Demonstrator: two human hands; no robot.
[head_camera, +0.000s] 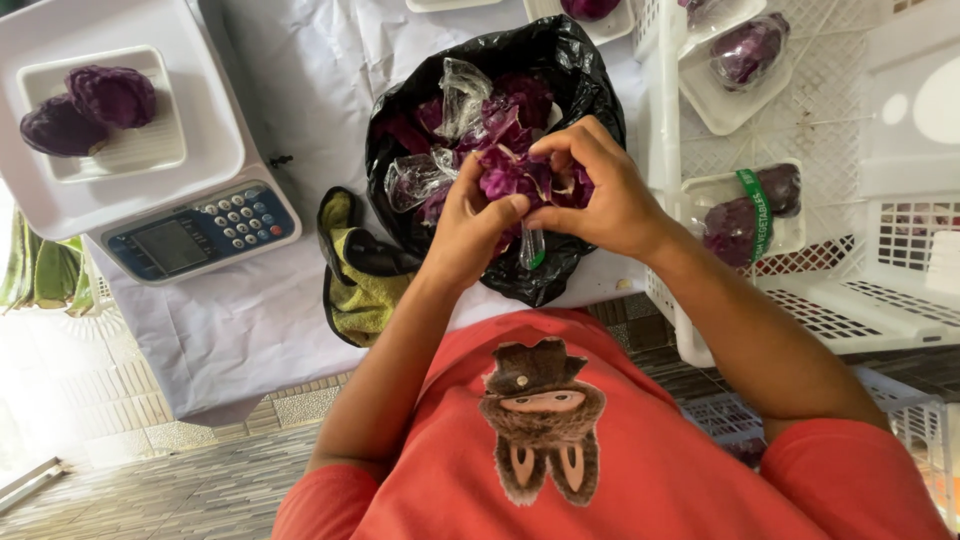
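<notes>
A: At centre frame, over the black rubbish bag (560, 60), we log both hands closed on one purple cabbage piece (520, 175). Left hand (470, 225) grips it from 7 o'clock, thumb pressed on the leaf edge. Right hand (600, 190) grips from 3 o'clock, fingers curled over the top.

B: Agreed. We note the cabbage piece sits just above the bag's mouth, touching both hands. Inside the bag, at 10 to 12 o'clock of the hands, we see loose purple leaves and crumpled clear plastic film (462, 90).

A: At 9 o'clock of the bag, a yellow-green cloth (360, 290) lies just beside it on the white table cover (300, 80).

B: At 10 o'clock, well apart, a white weighing scale (180, 235) bears a white foam tray (150, 150) with two purple cabbage pieces (95, 108).

A: At 3 o'clock, white plastic crates (860, 290) hold wrapped cabbage trays (750, 215); one has a green band.

B: We cannot tell whether film is pinched between the fingers.
</notes>
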